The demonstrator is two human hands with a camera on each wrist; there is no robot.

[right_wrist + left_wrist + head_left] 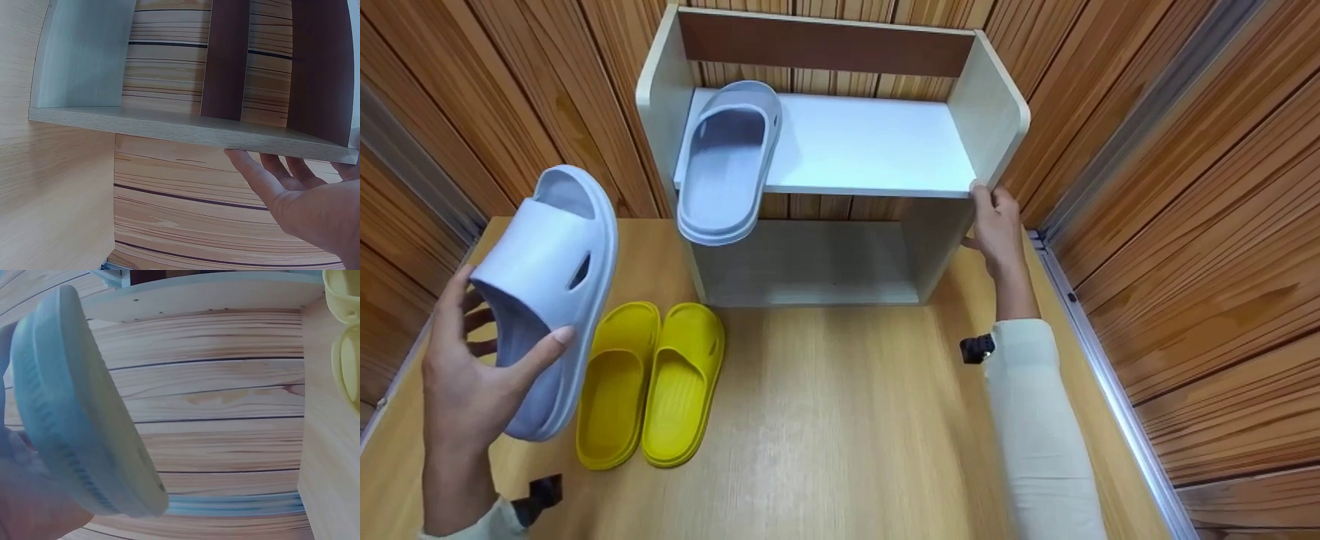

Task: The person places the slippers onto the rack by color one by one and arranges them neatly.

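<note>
My left hand (480, 375) holds up a pale grey-blue slide sandal (547, 292), thumb on its near side and fingers around the other side. In the left wrist view the sandal (84, 410) is seen from its edge and partly hides the hand. A matching grey slide (727, 165) sits at the left end of the white upper board (870, 142) of a small shelf, its near end overhanging the front edge. My right hand (997, 229) touches the shelf's right side panel (990, 112) near that board. In the right wrist view its fingertips lie against the panel's outer face (185, 132).
Two yellow slides (682, 382) stand side by side on the wooden floor (825, 420), front left of the shelf. Beneath the upper board is a lower compartment (810, 262). Wood-plank walls (1207, 247) close in the back and both sides, with a metal track (1099, 375) along the right.
</note>
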